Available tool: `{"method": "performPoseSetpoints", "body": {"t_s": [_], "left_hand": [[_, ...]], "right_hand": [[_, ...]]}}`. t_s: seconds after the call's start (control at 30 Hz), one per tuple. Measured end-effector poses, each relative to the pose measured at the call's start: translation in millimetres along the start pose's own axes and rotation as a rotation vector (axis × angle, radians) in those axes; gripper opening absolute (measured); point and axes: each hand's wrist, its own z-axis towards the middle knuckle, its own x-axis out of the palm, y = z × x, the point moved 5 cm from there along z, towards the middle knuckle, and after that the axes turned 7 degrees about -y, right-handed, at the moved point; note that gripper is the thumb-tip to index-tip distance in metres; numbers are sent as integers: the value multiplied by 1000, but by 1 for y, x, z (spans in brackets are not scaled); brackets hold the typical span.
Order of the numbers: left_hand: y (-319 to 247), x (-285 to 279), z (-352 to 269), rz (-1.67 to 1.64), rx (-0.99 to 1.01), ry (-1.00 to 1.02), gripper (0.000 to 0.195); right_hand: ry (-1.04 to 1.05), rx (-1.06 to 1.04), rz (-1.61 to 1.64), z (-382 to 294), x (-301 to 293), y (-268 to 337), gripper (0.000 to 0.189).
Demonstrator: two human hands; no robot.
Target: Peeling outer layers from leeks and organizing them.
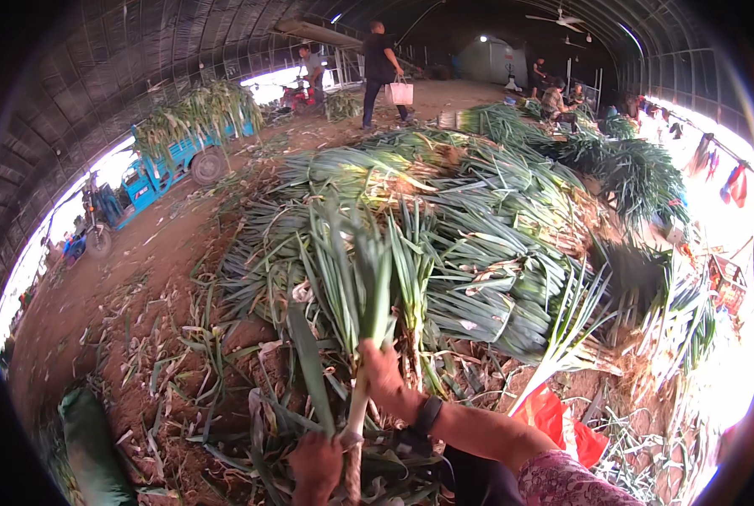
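My right hand, with a dark band at the wrist, is closed around a large green onion. The plant stands nearly upright, its white shank downward and its blurred green leaves upward. Lower down, my left hand grips a long flat green leaf beside the shank. Its fingertips are close to the shank, and I cannot tell whether they touch it. Just beyond, more green onions stand against a wide heap of bundled ones.
Stripped leaves litter the dirt floor. A pale-stemmed green onion leans by red plastic on my right. A green sack lies at lower left. A loaded blue three-wheeler is parked left; a person carries a bag beyond the heap.
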Motion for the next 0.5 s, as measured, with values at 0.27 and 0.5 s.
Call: {"method": "performPoseSetpoints", "body": {"t_s": [0.27,0.5], "left_hand": [[181,31,-73,407,-471,626,35],[189,28,-67,-49,-336,375,29]], "right_hand": [[-258,-375,267,79,-106,105,34],[106,-160,215,63,-98,78,34]]}}
